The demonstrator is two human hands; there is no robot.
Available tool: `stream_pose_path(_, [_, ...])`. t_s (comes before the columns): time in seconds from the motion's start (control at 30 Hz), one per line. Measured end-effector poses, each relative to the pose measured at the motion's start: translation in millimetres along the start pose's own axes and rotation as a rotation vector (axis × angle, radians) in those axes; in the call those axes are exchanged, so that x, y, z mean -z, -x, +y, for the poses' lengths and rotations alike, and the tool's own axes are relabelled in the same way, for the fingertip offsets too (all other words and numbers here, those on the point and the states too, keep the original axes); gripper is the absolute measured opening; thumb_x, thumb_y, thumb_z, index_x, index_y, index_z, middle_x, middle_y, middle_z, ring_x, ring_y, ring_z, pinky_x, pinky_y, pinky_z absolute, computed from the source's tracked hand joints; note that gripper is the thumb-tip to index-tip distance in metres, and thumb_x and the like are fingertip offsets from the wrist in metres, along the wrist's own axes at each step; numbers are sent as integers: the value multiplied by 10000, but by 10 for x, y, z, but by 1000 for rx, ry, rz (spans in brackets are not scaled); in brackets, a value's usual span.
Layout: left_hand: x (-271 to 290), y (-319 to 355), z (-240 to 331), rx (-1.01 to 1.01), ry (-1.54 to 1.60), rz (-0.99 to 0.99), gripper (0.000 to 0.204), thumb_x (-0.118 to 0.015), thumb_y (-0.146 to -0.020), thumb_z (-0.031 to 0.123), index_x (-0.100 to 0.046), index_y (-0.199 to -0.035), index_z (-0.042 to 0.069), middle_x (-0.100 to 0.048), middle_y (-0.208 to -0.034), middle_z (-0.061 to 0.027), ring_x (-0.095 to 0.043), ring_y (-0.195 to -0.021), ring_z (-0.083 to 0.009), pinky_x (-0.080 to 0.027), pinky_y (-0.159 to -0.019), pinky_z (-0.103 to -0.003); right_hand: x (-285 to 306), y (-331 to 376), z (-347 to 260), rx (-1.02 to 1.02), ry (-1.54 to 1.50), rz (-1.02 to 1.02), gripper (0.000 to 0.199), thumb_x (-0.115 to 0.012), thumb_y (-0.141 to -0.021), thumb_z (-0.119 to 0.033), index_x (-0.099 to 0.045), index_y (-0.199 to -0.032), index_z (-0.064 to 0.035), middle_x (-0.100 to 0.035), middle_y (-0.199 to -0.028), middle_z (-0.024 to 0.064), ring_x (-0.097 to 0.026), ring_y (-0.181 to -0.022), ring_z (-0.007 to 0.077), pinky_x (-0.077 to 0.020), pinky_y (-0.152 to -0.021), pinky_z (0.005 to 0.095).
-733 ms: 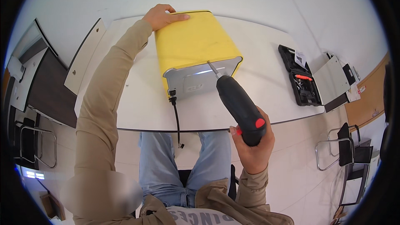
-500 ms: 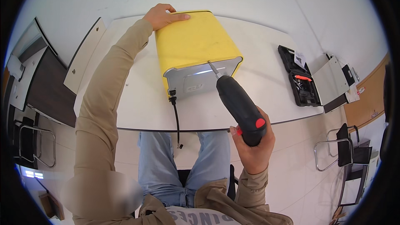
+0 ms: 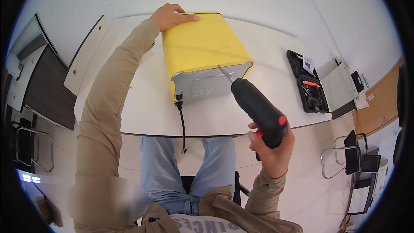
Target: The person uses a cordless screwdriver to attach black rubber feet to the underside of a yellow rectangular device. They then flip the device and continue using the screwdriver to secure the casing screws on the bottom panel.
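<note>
A yellow metal casing (image 3: 205,39) lies on the white table with its grey end panel (image 3: 211,80) toward me. My left hand (image 3: 169,17) grips the casing's far left corner, thumb on top and fingers over the far edge. In my right hand (image 3: 276,146) is a black cordless screwdriver (image 3: 258,108) with red buttons. Its bit (image 3: 225,73) slants up to the left, and the tip meets a small screw spot at the middle of the panel's top edge. A black power cord (image 3: 183,121) hangs from the panel's lower left corner over the table edge.
An opened black tool case (image 3: 312,97) with bits and an orange-red tool lies at the table's right. The white table (image 3: 142,108) ends just before my legs. Metal-framed chairs (image 3: 345,155) stand to both sides, and a white wall rises behind.
My right hand and the screwdriver's body have swung slightly right, and its slant is greater. The bright light streak on the grey panel has gone. My left hand stays on the casing.
</note>
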State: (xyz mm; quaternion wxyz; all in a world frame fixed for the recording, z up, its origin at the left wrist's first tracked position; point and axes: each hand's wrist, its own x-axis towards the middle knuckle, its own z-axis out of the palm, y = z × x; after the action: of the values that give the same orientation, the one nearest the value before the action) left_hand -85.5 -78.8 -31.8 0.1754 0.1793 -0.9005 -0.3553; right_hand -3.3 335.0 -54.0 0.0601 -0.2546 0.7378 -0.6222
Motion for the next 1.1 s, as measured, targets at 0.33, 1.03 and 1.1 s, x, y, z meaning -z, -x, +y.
stream_pose_path(0.33, [-40,142,132,-14,-126,43,793,-715,-658,684,-649,-1052,-1,-681,-944,-155,-663,-842,-235,-514,-780,-326,10,-20,-164,126,221,-5,574,-755,-746,-4,-506,-1263,8,-688,-923,145,-679,-779,183,-537,-712,293])
stream_pose_path(1.03, [27,245,242,3,-278,-60,1113,-642,-558,825,-543,-1317,17,-548,-1315,-155,-543,-1190,-286,-443,-989,-365,17,-52,-314,314,507,-48,525,-737,-750,5,-519,-1226,-27,-687,-964,162,-707,-829,275,-541,-730,325])
stream_pose_path(1.1, [21,251,244,8,-279,-59,1113,-641,-559,826,-543,-1317,17,-543,-1322,-154,-540,-1194,-288,-438,-993,-368,23,-65,-365,312,523,-52,517,-737,-749,4,-524,-1219,-30,-688,-952,160,-707,-817,275,-540,-723,324])
